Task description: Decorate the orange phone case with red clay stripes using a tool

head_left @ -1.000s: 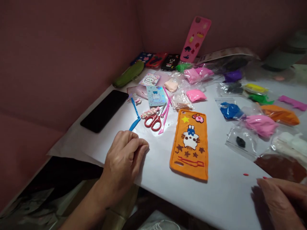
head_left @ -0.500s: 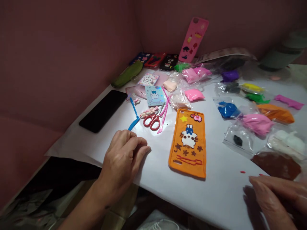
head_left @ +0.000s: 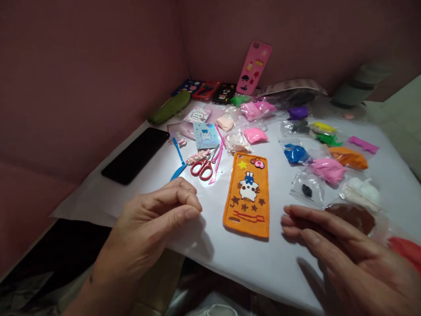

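Note:
My left hand is raised over the table's near edge, left of the orange phone case. Its thumb and forefinger are pinched together; a tiny reddish spot shows at the tips, too small to name. To the right of the case hovers my right hand, its fingers stretched out and the thumb apart, with nothing seen in it. The case lies flat, decorated with a white cat figure, brown stars, a yellow star, a pink-and-red shape and a red outlined strip near the bottom.
Red-handled scissors, pink sticks and a blue tool lie behind my left hand. A black phone is at left. Bags of coloured clay spread right. A pink case leans on the wall.
My right hand has moved left toward the orange case and its fingers have spread. My left hand has turned, showing the thumb and forefinger pinched. The view has shifted slightly right.

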The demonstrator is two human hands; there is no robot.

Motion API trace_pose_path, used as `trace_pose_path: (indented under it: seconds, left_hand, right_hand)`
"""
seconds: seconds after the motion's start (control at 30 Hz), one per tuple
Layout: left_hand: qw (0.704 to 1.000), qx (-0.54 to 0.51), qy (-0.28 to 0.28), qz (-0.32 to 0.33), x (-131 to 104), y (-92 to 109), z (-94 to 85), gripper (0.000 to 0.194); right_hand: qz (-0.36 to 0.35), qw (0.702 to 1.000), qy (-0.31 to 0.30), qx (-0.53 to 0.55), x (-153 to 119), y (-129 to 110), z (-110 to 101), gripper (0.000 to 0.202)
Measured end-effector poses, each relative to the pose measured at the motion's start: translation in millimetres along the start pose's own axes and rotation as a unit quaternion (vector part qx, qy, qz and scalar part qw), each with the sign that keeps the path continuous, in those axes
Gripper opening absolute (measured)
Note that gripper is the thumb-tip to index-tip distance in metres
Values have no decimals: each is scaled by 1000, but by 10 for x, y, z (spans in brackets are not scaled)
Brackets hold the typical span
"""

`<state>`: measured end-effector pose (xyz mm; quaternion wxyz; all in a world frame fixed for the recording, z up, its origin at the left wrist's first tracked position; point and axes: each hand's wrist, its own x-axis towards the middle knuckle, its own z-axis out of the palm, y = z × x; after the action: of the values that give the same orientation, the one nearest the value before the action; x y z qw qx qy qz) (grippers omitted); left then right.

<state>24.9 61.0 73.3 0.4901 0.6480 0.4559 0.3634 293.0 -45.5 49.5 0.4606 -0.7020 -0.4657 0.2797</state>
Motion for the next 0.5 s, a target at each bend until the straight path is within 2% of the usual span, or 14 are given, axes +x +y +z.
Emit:
trace_pose_path:
  seconds: [0.03, 0.1, 0.17, 0.37, 0.43, 0.5]
  left_hand:
    - [998, -46, -20, -32, 13, 13, 44, 20]
    - [991, -99, -50, -80, 43, 6, 152, 21]
    - [983, -133, -66, -108, 71, -24, 255, 21]
    - [974, -189, -59, -112, 109, -92, 377, 18]
    - [969, -211, -52, -116, 112, -92, 379, 18]
    - [964, -232, -51, -122, 114, -88, 382, 17]
  right_hand:
    - [55, 998, -33, 12, 38, -91, 8, 30]
    - [135, 987, -40, 77, 98, -258, 37, 34]
    - [216, 957, -47, 190, 135, -370, 80, 35]
    - [271, 900, -22, 341, 211, -511, 203, 34]
    - [270, 884, -52, 377, 239, -559, 244, 30]
    - [261, 868, -113, 407, 255, -598, 295, 22]
